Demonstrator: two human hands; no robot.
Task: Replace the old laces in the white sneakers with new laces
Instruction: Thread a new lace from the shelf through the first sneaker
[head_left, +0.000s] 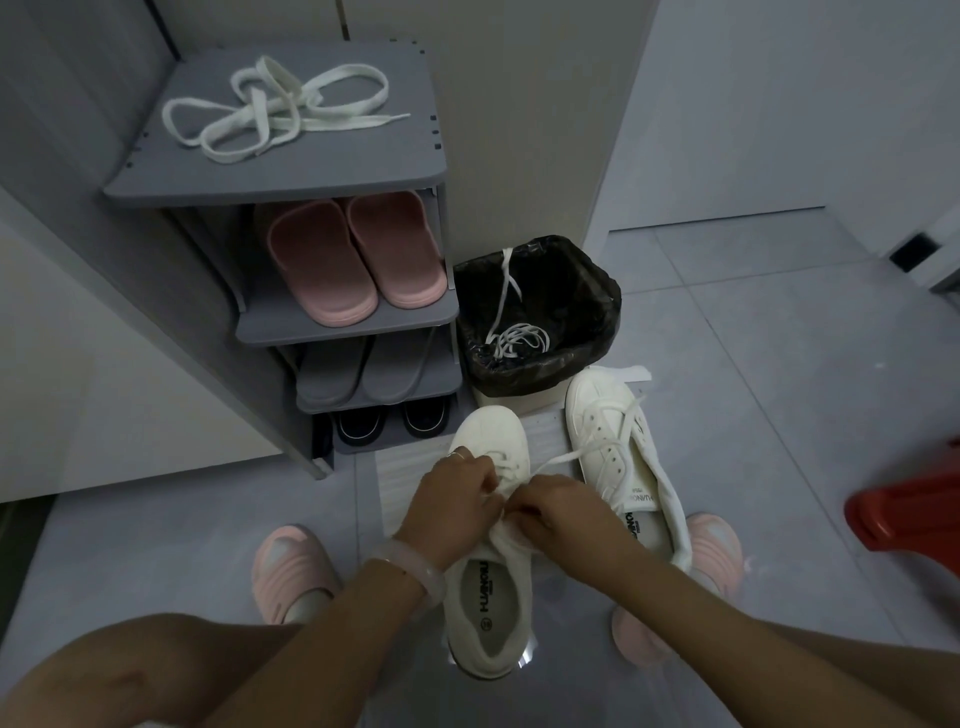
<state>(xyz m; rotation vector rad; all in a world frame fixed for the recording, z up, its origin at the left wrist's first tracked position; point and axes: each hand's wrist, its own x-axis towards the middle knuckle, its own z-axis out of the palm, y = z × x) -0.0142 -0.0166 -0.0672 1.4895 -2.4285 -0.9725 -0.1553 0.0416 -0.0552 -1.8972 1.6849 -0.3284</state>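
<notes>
A grey shoe rack (332, 176) is standing at the left, a loose white lace (270, 111) lying on its top shelf. Beside it, a black-lined bin (597, 312) is holding another lace (514, 338). On the floor, the far sneaker (618, 457) is lying half laced, while the near sneaker (491, 587) is sitting under both hands. The left hand (454, 501) and right hand (553, 512) are each pinching its lace (561, 460) with curled fingers.

A single wide-angle view comes from the person's head, looking forward and steeply down at the floor, close above both forearms. The shoe rack (291, 176) stands at eleven o'clock, the bin (597, 291) at twelve, the pale wall (779, 104) at one. Edges bend with the lens.
</notes>
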